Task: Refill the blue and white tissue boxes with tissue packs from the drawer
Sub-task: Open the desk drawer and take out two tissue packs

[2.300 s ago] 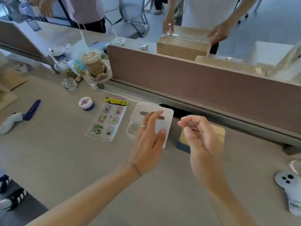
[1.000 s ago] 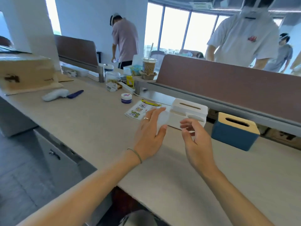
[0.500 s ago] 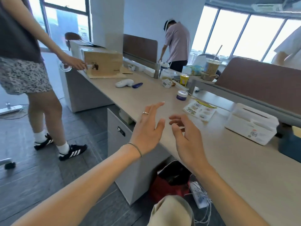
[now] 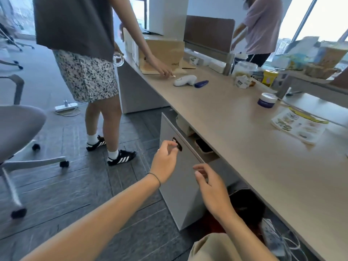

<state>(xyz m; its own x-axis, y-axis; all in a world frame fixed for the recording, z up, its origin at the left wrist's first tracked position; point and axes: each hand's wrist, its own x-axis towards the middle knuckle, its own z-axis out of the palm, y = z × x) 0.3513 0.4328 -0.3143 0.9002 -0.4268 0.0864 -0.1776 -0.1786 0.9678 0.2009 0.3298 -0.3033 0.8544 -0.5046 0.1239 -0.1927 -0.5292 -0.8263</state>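
The grey drawer (image 4: 180,185) under the desk stands pulled out a little, and a gap behind its front shows a dark flat object (image 4: 203,146) and something white inside. My left hand (image 4: 165,162) is at the small black drawer handle (image 4: 178,146), fingertips pinched on it. My right hand (image 4: 211,187) hovers just right of the drawer front, fingers loosely apart, holding nothing. Neither tissue box is in view, and I cannot make out any tissue packs.
A person in a patterned skirt (image 4: 84,76) stands close on the left of the drawer, one hand on the desk (image 4: 244,151). An office chair (image 4: 17,129) is at the far left. A sticker sheet (image 4: 299,127), small jar (image 4: 267,99) and white device (image 4: 184,81) lie on the desk. A dark bag (image 4: 244,206) sits underneath.
The view has swung left and down, away from the tissue boxes. My left hand dropped from above the desk to the drawer handle, and the drawer front now stands out from the desk.
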